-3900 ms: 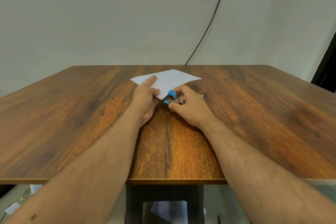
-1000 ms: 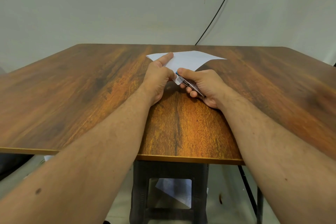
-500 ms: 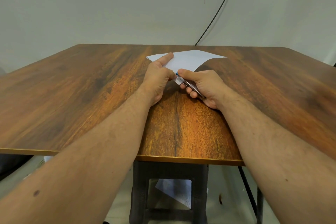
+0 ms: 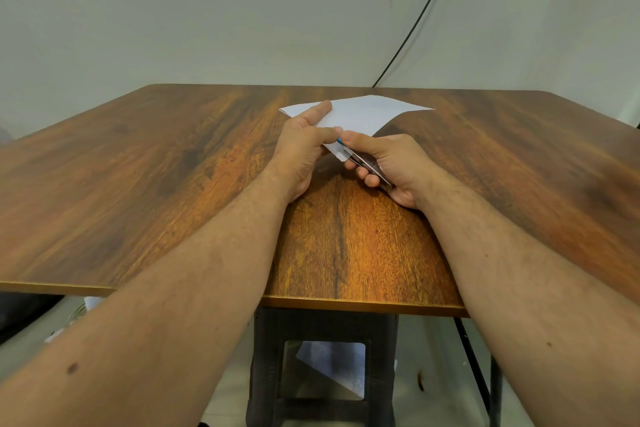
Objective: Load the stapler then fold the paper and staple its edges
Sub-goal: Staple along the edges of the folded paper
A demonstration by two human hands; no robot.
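Compared with about four seconds back, the right hand (image 4: pixel 391 166) has turned the stapler (image 4: pixel 363 161) round. It lay sideways at the paper's (image 4: pixel 360 114) near corner with its blue tip up; now it points forward, nose clamped over that corner, only a speck of blue showing. The camera has tilted down too, so the bench (image 4: pixel 138 184) sits higher in view. In the last second, hardly anything has shifted.

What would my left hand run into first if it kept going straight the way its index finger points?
Only the folded paper, which the left hand already pinches. Beyond its far edge lies bare table, then probably the wall, though depth is hard to judge.
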